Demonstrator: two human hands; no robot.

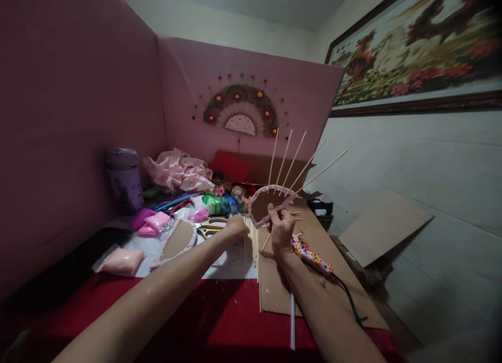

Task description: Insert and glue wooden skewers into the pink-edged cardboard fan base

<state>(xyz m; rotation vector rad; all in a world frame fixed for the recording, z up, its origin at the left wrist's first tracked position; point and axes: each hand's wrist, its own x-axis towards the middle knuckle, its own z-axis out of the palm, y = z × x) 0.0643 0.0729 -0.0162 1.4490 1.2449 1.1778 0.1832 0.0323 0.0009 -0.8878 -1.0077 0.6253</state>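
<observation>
"Condition?"

"My left grip point(237, 227) hides its fingers; I cannot tell its state. My right grip point(272, 215) pinches the edged cardboard point(260, 205) above the tabletop point(219, 316)."

"Containers?"

"Clear bag point(102, 260), pink material point(124, 259) inside."

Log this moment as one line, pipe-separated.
left hand: at loose wooden sticks, grip hidden | right hand: holding fabric-edged cardboard panel, fanned sticks projecting | nearby: gold-handled scissors, flower-patterned glue gun

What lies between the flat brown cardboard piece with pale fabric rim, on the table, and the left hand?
In the head view, scissors with gold-coloured handles lie between the cardboard piece and the left hand.
</observation>
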